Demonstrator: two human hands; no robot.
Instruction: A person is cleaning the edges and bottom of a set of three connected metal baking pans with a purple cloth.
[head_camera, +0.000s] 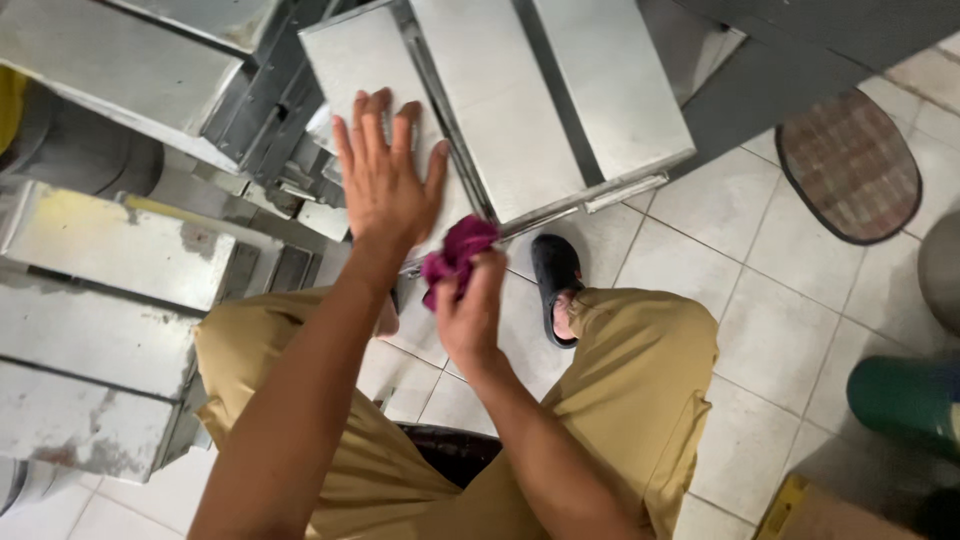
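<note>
Left hand (385, 180) spread flat on metal panel (500, 100); right hand (470, 310) grip pinching magenta cloth (458, 250).

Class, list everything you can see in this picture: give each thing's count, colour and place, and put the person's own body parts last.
Metal panel assembly: one, grey, top centre, under the left hand.
Metal boxes: several, grey and stained, stacked at left.
Cloth: one, magenta, centre, bunched in the right hand.
Floor tiles: many, off-white, right side.
Mat: one, reddish-brown with dark edge, upper right.
Cylinder: one, green, right edge.
Sandal: one, black, on the foot.
Trousers: tan, bottom centre.
Left hand: open, flat on the panel.
Right hand: gripping the cloth.
</note>
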